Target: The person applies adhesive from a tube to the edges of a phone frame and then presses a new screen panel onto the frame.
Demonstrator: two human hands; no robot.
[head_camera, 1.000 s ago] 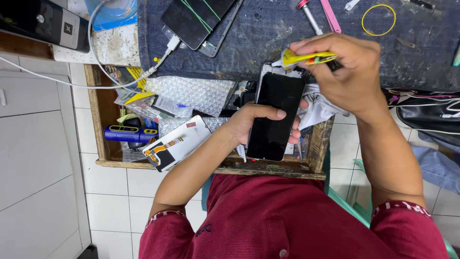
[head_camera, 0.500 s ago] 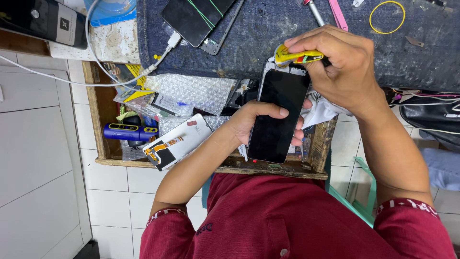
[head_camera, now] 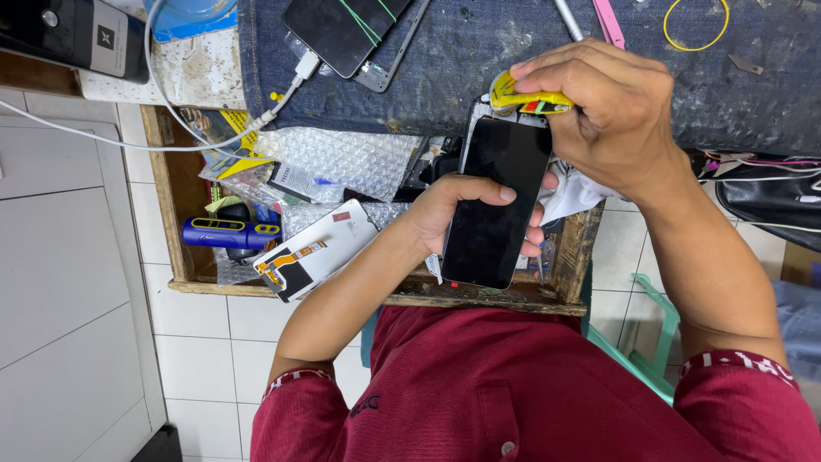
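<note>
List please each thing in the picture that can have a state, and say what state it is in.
black phone: screen dark, gripped upright by left hand
yellow tool: pressed at the phone's top edge by right hand
wooden drawer: open, cluttered
second phone: screen dark, bound with green bands
white cable: plugged into a device under it

A phone (head_camera: 496, 201) is sitting in the left hand (head_camera: 449, 205) above an open wooden drawer (head_camera: 184, 205). The right hand (head_camera: 616, 111) is resting at the phone's far end, pressing a small tool (head_camera: 513, 92) there, seemingly against its edge. Bubble wrap (head_camera: 342, 158) is lying in the drawer, left of the phone. Behind the drawer, a cloth-covered bench (head_camera: 479, 51) is carrying two stacked phones (head_camera: 351, 34), banded together.
</note>
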